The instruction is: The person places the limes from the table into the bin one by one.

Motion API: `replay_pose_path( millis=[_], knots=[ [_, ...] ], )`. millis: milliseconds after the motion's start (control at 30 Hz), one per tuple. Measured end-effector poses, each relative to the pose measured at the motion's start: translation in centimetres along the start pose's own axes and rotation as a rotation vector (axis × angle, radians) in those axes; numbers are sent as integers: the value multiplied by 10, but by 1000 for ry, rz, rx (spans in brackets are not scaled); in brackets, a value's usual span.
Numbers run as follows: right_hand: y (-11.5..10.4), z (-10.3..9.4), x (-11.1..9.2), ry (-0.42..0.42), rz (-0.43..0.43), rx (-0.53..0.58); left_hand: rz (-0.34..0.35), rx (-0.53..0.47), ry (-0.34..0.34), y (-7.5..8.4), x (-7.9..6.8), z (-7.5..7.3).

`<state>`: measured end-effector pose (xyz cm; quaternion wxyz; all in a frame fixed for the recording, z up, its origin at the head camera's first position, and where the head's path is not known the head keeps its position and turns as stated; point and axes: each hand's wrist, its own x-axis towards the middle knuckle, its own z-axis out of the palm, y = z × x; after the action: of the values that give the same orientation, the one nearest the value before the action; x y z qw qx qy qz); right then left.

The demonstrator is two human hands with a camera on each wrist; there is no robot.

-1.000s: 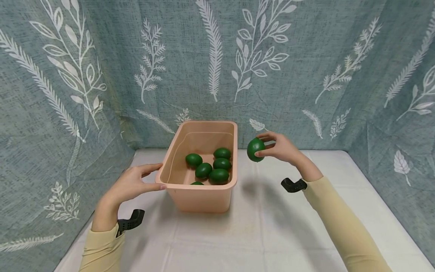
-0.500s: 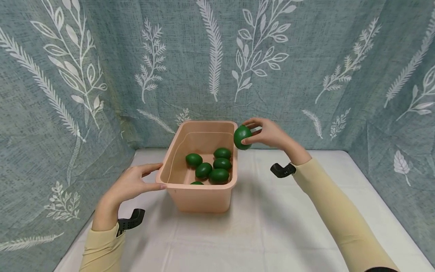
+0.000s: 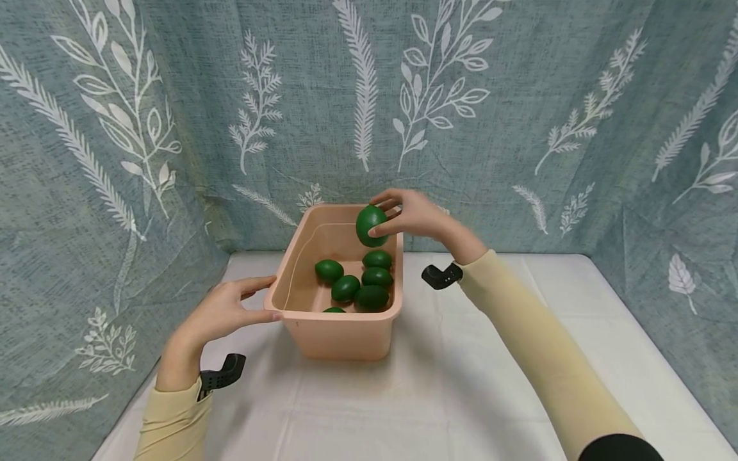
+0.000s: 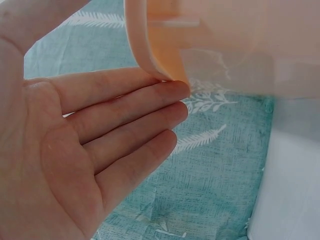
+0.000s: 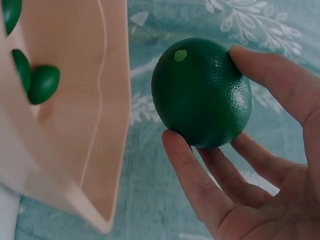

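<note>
In the head view my right hand (image 3: pixel 418 216) holds a dark green lime (image 3: pixel 369 225) between thumb and fingertips, over the far right part of a peach plastic bin (image 3: pixel 340 337). The right wrist view shows the glossy lime (image 5: pixel 200 95) with a pale stem spot, pinched by spread fingers. Several more limes (image 3: pixel 329 271) lie on the bin's floor, one mostly hidden behind the near wall. At the near left corner of the rim, my left hand (image 3: pixel 227 309) touches the bin with extended fingers and thumb. In the left wrist view its fingers (image 4: pixel 125 112) lie nearly straight against the rim.
A white cloth (image 3: pixel 490 384) covers the table under the bin. Blue-green curtains (image 3: pixel 323 96) with white leaf prints stand behind and at both sides. Each wrist wears a black camera mount (image 3: pixel 442 276). A black round shape (image 3: pixel 619 448) overlaps the right sleeve at the bottom edge.
My right hand has carried the lime leftward and up from right of the bin, across its right rim to above the inside. The left hand and the bin have stayed put.
</note>
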<state>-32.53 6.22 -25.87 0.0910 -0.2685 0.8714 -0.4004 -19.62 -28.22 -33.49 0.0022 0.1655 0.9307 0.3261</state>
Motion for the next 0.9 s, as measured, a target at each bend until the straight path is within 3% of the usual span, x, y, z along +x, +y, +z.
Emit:
replay_pose_path(
  millis=[200,433,900],
  knots=[
    [-9,15,11,-40,-31,12,10,1,-5,0,2,2],
    [-13,21,12,-2,-73,59,11,0,-14,1,3,3],
    [12,-3,-40,116,-72,39,-6,14,13,-4,1,2]
  ],
)
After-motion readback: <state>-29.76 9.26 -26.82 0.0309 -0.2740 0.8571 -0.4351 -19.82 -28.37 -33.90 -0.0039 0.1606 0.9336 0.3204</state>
